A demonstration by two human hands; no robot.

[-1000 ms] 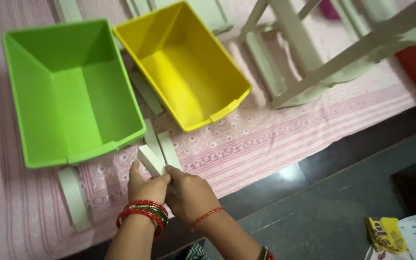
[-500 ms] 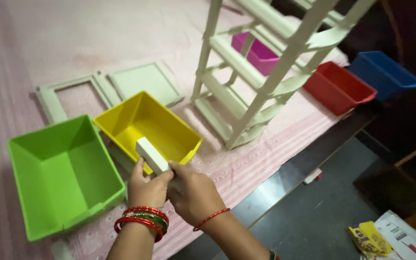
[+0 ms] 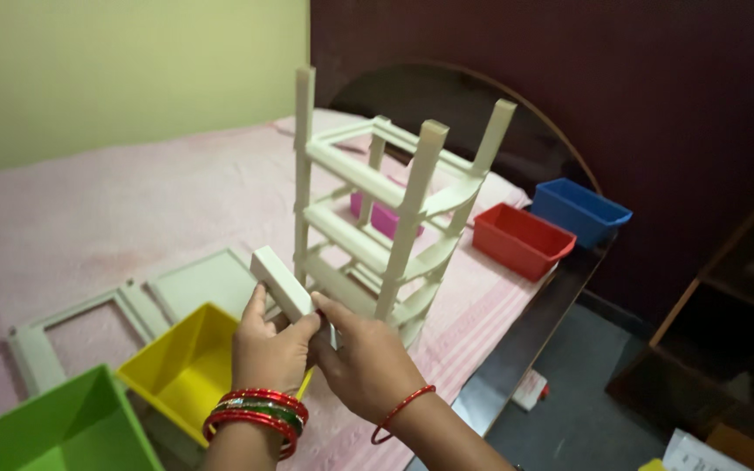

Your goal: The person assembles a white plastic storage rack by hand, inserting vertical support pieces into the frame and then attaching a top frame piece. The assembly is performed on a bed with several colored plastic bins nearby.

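1. My left hand [image 3: 268, 349] and right hand [image 3: 368, 366] are both closed around a short cream plastic bar [image 3: 283, 283], held up in the air in front of me; the left grips it from below, the right pinches its lower end with thumb and fingers.
2. The bar tilts, its upper end pointing away to the left, just in front of the cream rack frame [image 3: 386, 218] that stands upright on the bed [image 3: 89, 227].
3. Below my left hand sits a yellow bin [image 3: 181, 366], and beside it at the lower left a green bin [image 3: 63, 427].
4. Flat cream frame panels [image 3: 133, 305] lie on the pink cover behind the bins.
5. A magenta bin [image 3: 381, 218] shows through the rack; a red bin [image 3: 521, 240] and a blue bin [image 3: 579, 209] sit near the bed's far edge.
6. On the floor lie a small white packet [image 3: 530, 390] and some papers [image 3: 700, 449].
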